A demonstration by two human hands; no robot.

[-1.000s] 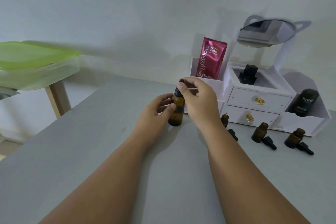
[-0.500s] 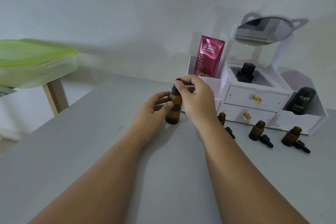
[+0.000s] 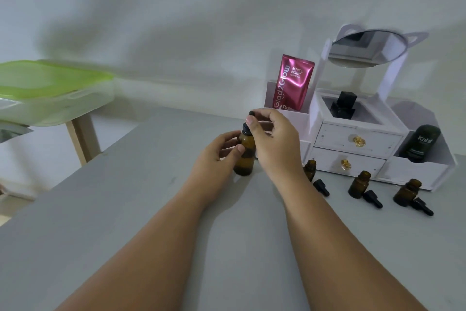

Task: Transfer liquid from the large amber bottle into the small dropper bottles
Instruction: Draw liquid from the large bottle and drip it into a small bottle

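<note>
The large amber bottle (image 3: 245, 159) stands upright on the grey table (image 3: 126, 209). My left hand (image 3: 216, 159) grips its body from the left. My right hand (image 3: 274, 139) pinches its black dropper cap (image 3: 248, 122) at the top. To the right stand three small amber dropper bottles without caps: one (image 3: 309, 169) partly behind my right wrist, one (image 3: 359, 184) in the middle, one (image 3: 408, 192) on the right. A black dropper cap lies beside each: (image 3: 321, 187), (image 3: 372, 199), (image 3: 423, 206).
A white vanity organiser (image 3: 353, 139) with drawers and a tilted mirror (image 3: 365, 49) stands behind the small bottles. It holds a pink sachet (image 3: 292, 82), a black perfume bottle (image 3: 344, 106) and a dark Kahf tube (image 3: 421, 143). A green-lidded box (image 3: 50, 93) sits on a wooden stand at left.
My hands and the large bottle keep the same pose. The camera has shifted slightly. The dropper cap looks a little higher above the bottle's neck than before.
</note>
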